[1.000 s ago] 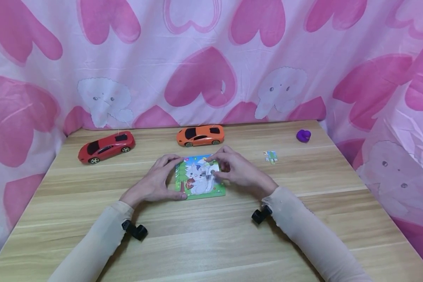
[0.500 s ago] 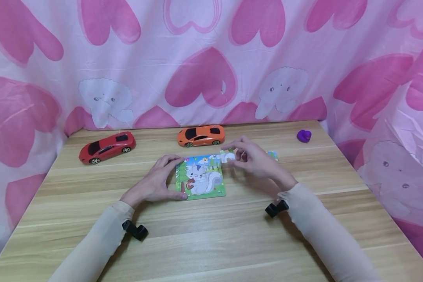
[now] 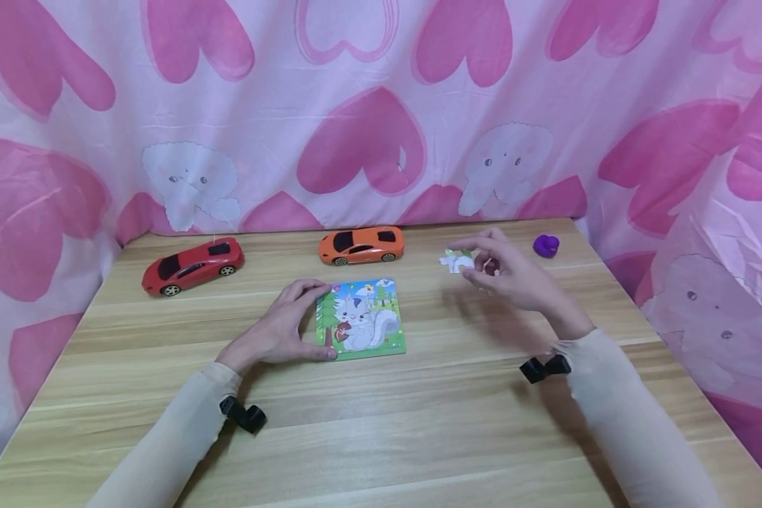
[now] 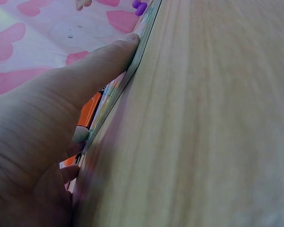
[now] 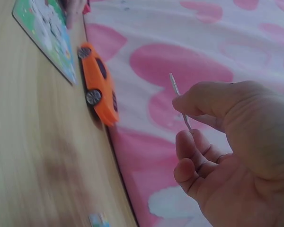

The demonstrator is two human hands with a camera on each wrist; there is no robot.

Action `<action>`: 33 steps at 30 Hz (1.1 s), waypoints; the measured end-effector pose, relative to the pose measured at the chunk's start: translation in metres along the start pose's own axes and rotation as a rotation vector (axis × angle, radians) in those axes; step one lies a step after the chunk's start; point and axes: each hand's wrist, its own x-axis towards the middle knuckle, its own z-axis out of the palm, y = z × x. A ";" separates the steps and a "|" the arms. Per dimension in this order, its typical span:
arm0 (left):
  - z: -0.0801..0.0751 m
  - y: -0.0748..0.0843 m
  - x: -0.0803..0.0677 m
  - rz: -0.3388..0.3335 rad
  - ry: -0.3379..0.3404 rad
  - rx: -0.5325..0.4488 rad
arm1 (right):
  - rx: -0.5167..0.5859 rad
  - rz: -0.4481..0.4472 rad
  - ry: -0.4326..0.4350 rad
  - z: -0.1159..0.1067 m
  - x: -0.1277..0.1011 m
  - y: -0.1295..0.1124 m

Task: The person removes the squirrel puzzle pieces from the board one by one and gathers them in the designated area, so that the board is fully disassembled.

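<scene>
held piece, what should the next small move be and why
I'd probably lower the held piece to the table, near the loose piece. The right hand pinches it in the air, well apart from the board, whose squirrel picture shows no obvious gap.

Toy cars, a jigsaw and heart-print cloth suggest a play corner.

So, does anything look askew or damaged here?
Nothing looks damaged. The red car sits slanted, while the orange car nearly lines up with the table's back edge. A puzzle piece lies loose, away from the board.
</scene>
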 end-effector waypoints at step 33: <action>0.000 0.000 0.000 -0.010 0.002 0.006 | -0.051 0.066 -0.061 -0.010 -0.076 0.061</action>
